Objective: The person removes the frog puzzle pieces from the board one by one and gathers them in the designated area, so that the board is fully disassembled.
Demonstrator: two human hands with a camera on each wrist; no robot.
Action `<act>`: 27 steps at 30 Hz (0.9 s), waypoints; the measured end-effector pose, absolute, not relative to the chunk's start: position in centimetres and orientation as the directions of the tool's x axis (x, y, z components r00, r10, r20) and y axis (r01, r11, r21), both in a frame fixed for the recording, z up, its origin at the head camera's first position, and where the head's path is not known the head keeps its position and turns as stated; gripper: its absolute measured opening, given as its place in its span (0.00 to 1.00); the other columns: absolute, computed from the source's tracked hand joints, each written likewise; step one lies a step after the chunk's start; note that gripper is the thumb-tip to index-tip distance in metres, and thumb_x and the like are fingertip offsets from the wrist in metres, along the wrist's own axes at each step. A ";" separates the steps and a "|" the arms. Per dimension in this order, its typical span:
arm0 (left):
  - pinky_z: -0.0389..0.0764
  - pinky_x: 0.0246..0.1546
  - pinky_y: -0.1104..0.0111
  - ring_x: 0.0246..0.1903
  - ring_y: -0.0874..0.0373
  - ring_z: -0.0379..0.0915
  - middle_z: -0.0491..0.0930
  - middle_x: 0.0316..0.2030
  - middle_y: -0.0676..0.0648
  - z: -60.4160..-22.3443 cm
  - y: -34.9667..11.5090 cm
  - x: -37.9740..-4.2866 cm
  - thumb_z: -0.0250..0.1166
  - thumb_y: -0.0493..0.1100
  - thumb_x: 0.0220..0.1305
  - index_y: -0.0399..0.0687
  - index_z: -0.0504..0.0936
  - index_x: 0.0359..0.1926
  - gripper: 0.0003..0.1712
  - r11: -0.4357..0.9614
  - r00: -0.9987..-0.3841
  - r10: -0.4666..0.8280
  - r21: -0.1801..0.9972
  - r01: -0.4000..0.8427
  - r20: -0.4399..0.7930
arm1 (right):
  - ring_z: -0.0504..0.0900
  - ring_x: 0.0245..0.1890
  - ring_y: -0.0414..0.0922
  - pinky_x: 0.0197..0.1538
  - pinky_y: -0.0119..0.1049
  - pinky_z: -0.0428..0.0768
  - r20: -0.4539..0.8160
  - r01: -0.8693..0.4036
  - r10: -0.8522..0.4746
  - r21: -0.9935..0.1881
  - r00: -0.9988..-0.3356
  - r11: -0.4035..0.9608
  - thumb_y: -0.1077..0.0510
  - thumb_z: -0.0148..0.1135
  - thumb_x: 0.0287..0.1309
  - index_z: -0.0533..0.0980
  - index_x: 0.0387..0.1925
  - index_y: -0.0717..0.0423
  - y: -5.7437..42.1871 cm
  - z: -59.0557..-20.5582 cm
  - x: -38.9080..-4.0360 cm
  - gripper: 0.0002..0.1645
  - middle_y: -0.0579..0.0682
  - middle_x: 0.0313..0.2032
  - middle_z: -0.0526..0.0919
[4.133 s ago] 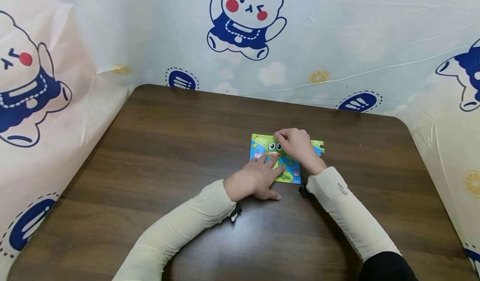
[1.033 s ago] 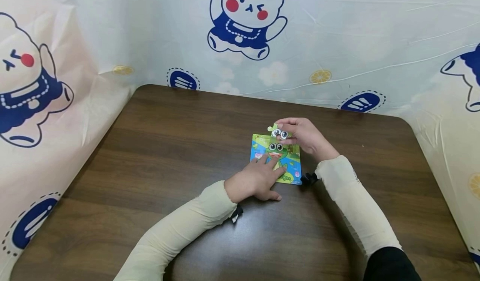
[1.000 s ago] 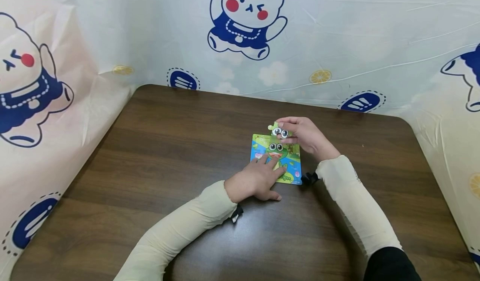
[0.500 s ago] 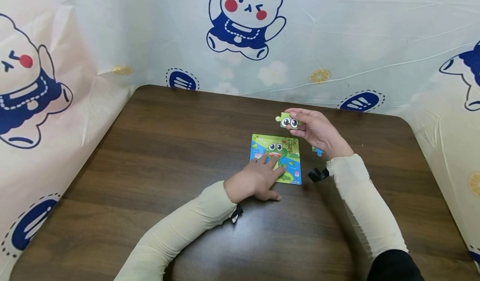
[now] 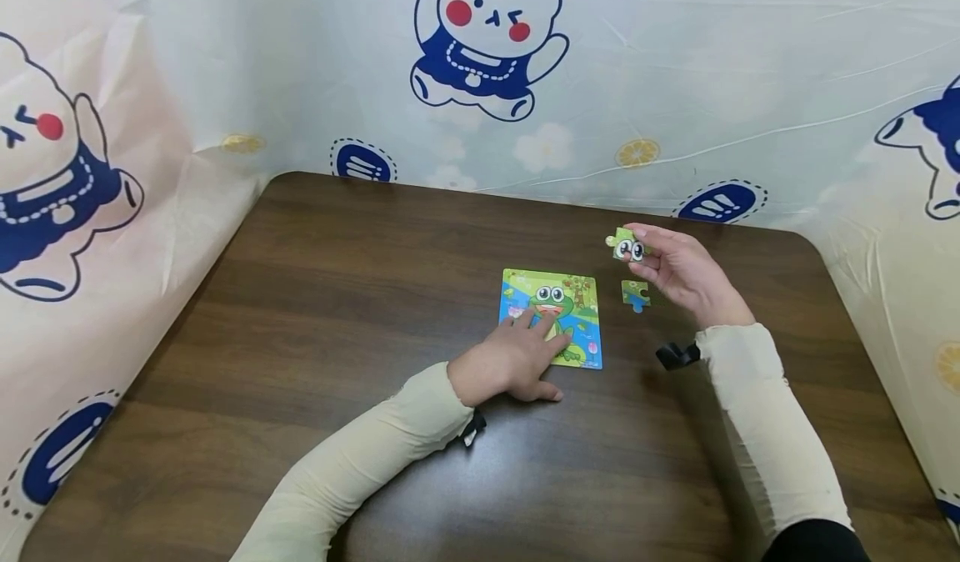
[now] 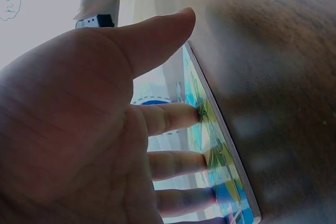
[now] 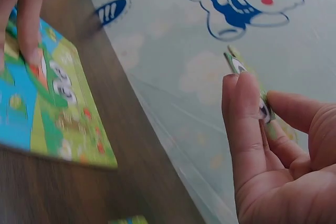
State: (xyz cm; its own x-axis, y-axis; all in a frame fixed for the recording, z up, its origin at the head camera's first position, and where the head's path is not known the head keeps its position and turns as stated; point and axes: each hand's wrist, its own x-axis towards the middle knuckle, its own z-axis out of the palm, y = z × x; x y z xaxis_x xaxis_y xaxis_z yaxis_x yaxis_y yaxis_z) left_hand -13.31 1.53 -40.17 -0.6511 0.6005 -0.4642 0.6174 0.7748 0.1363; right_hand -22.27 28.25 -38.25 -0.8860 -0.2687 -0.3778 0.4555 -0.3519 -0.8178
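green knobbed piece [image 5: 624, 242] in right hand [image 5: 681, 272]; left hand [image 5: 519, 357] on square puzzle [image 5: 564, 302]

the left hand [image 5: 519, 357] rests spread while the raised right hand [image 5: 686, 275] pinches.

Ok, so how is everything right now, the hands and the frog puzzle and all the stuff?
Left hand: fingers spread, fingertips on the frog board.
Right hand: pinching the eye piece.
Eye piece: held, away from the board.
Frog board: lying flat on the table, partly covered by the left hand.
Loose piece: lying beside the board, not touching it.
Backdrop: hanging, creased.
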 end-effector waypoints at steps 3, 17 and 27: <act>0.56 0.77 0.46 0.81 0.43 0.41 0.44 0.82 0.46 -40.1 1.5 -13.3 0.60 0.72 0.65 0.64 0.53 0.80 0.49 0.775 -0.652 0.602 0.140 0.616 -0.462 | 0.88 0.32 0.44 0.37 0.31 0.87 -0.380 0.451 -0.254 -0.818 -0.890 -0.357 0.60 0.58 0.73 0.83 0.51 0.55 29.9 -38.4 -21.8 0.12 0.52 0.39 0.89; 0.55 0.77 0.47 0.81 0.44 0.40 0.43 0.82 0.47 -40.1 1.4 -13.1 0.59 0.73 0.65 0.65 0.51 0.81 0.50 0.772 -0.652 0.605 0.134 0.622 -0.457 | 0.89 0.34 0.44 0.41 0.33 0.87 -0.418 0.454 -0.179 -0.788 -0.891 -0.416 0.60 0.53 0.75 0.87 0.43 0.54 35.8 -39.1 -19.9 0.16 0.51 0.38 0.90; 0.57 0.76 0.46 0.80 0.44 0.42 0.45 0.81 0.47 -40.0 1.4 -13.1 0.60 0.72 0.65 0.64 0.52 0.81 0.50 0.765 -0.649 0.614 0.137 0.629 -0.449 | 0.89 0.34 0.44 0.40 0.34 0.88 -0.431 0.457 -0.157 -0.802 -0.889 -0.384 0.59 0.55 0.74 0.87 0.44 0.53 36.9 -38.5 -19.2 0.14 0.51 0.37 0.90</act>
State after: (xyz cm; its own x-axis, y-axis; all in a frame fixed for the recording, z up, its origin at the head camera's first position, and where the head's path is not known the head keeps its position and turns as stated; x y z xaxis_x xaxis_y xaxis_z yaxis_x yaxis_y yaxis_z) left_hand -13.13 1.37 -40.04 -0.6489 0.6140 -0.4493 0.6292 0.7651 0.1368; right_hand -19.15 36.87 -38.51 -0.8886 -0.1572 -0.4309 0.4570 -0.3837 -0.8024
